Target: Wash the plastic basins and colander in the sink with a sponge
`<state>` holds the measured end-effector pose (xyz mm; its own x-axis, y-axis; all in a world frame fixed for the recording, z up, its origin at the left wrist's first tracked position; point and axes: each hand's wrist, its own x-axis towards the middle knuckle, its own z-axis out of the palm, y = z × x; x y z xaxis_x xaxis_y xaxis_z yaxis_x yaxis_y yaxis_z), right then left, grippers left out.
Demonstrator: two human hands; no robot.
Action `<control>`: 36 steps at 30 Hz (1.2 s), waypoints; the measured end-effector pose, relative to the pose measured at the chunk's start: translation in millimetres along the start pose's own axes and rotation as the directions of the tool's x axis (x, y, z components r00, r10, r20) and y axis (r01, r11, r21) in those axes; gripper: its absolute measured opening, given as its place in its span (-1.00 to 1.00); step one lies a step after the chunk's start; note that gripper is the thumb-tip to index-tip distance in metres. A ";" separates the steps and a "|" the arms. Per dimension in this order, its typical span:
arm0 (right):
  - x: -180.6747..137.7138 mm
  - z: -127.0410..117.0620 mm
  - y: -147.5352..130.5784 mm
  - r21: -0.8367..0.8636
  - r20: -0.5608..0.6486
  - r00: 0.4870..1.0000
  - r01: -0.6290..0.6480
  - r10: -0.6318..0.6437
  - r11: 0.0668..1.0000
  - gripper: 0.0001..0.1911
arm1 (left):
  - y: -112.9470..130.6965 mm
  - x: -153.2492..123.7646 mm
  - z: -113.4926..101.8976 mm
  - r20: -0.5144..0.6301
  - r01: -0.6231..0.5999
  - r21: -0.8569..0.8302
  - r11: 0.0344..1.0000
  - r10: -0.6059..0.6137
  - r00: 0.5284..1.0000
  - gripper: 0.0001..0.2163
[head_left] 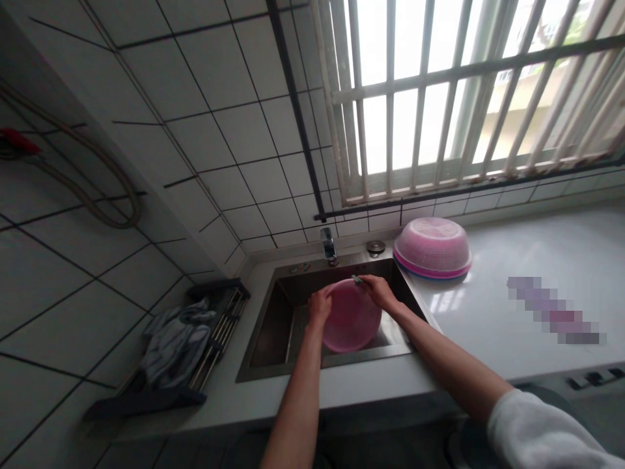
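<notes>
A pink plastic basin (350,322) is held tilted inside the steel sink (271,326). My left hand (319,305) grips the basin's rim on its left side, fingers closed over the edge. At the upper right of the rim, my right hand (378,290) is closed on a small greenish cloth or scouring pad (357,280), which touches the rim; its exact kind is too small to make out. Just behind the basin stands the chrome faucet (328,245).
Pink colander and basin (432,247) lie upside down, stacked, on the counter right of the sink. A drain plug (375,247) rests behind the sink. On the left is a dark rack (229,332) with a grey striped cloth (178,342). A barred window (439,98) is above.
</notes>
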<state>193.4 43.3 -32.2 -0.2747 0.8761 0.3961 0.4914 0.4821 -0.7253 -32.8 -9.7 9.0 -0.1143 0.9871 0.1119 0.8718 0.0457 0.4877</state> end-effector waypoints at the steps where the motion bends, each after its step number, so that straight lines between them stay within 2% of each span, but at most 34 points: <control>1: -1.1 1.5 -7.2 -0.030 0.017 0.999 0.049 -0.049 0.998 -0.67 | 1.6 -0.2 2.5 0.025 -0.017 0.005 1.000 0.017 1.000 -0.60; 3: -2.5 4.3 -20.4 -0.076 0.066 0.990 0.133 -0.128 0.988 -0.66 | 3.6 -0.4 6.4 0.063 -0.038 0.004 0.999 0.038 0.997 -0.61; 5: -2.3 5.0 -27.0 -0.101 0.086 0.984 0.162 -0.153 0.982 -0.66 | 2.9 -0.3 7.8 0.065 -0.045 -0.013 0.999 0.046 0.997 -0.61; 10: 0.7 -4.0 -11.0 -0.126 -0.016 0.999 0.028 -0.030 0.992 -0.69 | -5.2 2.3 4.8 -0.042 -0.006 -0.091 0.996 0.002 0.999 -0.56; 14: -0.3 -5.2 -0.3 -0.178 0.004 1.000 0.007 -0.006 0.984 -0.65 | -4.8 3.3 7.3 -0.040 0.012 -0.122 0.992 -0.017 0.999 -0.46; 17: -2.0 3.6 -8.9 -0.230 0.057 0.994 0.107 -0.097 0.967 -0.62 | 1.8 0.8 12.6 -0.004 -0.024 -0.112 0.993 0.024 1.000 -0.27; 18: -2.5 7.2 -13.6 -0.239 0.087 0.986 0.162 -0.146 0.957 -0.62 | 4.4 -0.2 14.4 0.018 -0.040 -0.102 0.994 0.042 0.999 -0.26; 20: -2.8 12.9 -21.7 -0.237 0.146 0.960 0.270 -0.240 0.933 -0.60 | 8.5 -1.7 16.9 0.071 -0.047 -0.070 0.996 0.052 0.996 -0.40; 22: -1.9 14.2 -23.8 -0.213 0.168 0.944 0.317 -0.285 0.924 -0.59 | 9.2 -1.7 16.8 0.097 -0.015 -0.028 0.999 0.018 0.995 -0.57; 24: -0.1 10.4 -17.4 -0.171 0.134 0.960 0.268 -0.247 0.948 -0.59 | 5.8 -0.4 14.1 0.081 0.018 -0.001 1.000 -0.017 0.997 -0.59; 28: 3.2 -3.5 6.4 -0.090 0.024 1.000 0.009 -0.007 0.996 -0.66 | -4.9 2.6 8.2 -0.013 0.038 -0.041 0.998 -0.038 0.999 -0.47; 30: 3.2 -5.8 10.1 -0.103 0.028 0.999 -0.030 0.033 0.994 -0.67 | -6.3 2.6 8.7 -0.034 0.033 -0.058 0.998 -0.035 0.999 -0.45; 32: 2.0 -2.0 3.6 -0.126 0.065 0.997 0.052 -0.045 0.991 -0.65 | -3.5 1.8 11.6 -0.016 0.011 -0.045 0.999 -0.012 1.000 -0.47; 34: 0.3 6.1 -9.5 -0.124 0.102 0.980 0.184 -0.172 0.975 -0.60 | 1.5 0.6 14.8 0.025 0.000 -0.012 1.000 0.001 1.000 -0.52; 36: -0.5 12.9 -21.0 -0.113 0.124 0.960 0.264 -0.250 0.958 -0.57 | 5.8 -0.4 16.3 0.056 0.007 0.017 1.000 -0.008 0.998 -0.59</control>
<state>172.5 32.7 -24.4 -0.4892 0.7203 0.4918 0.4915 0.6935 -0.5268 -20.0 -7.3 -2.3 -0.0943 0.9938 0.0591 0.8791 0.0553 0.4734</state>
